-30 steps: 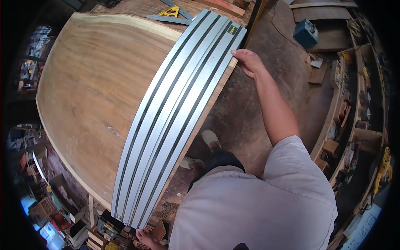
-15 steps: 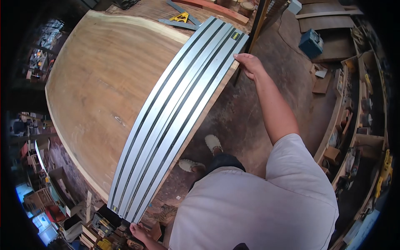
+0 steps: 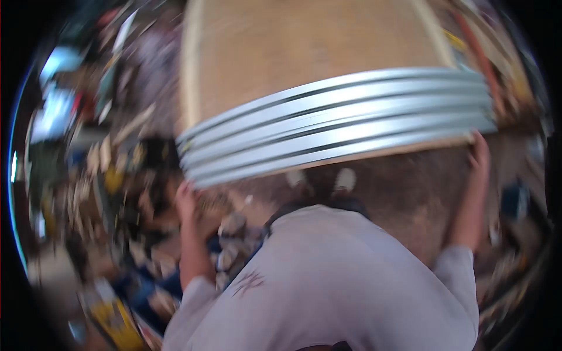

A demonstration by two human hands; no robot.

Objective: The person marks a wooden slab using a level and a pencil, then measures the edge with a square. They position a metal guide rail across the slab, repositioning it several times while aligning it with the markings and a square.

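Note:
A long silver guide rail [image 3: 333, 126] with dark grooves lies along the near edge of a big wooden slab [image 3: 304, 47]. My left hand [image 3: 186, 196] is at the rail's left end, just below it. At the rail's right end is my right hand [image 3: 480, 149], fingers against its near edge. The picture is badly blurred, so I cannot tell how firmly either hand grips.
Blurred workshop clutter fills the left side and lower left, with something yellow [image 3: 114, 319] near the bottom. My shoes [image 3: 345, 178] stand on the brown floor [image 3: 404, 199] under the slab's edge. My grey shirt [image 3: 328, 281] fills the lower middle.
The view has swung hard to the left and blurred. The rail now runs across the picture instead of diagonally. Both hands stay at its two ends.

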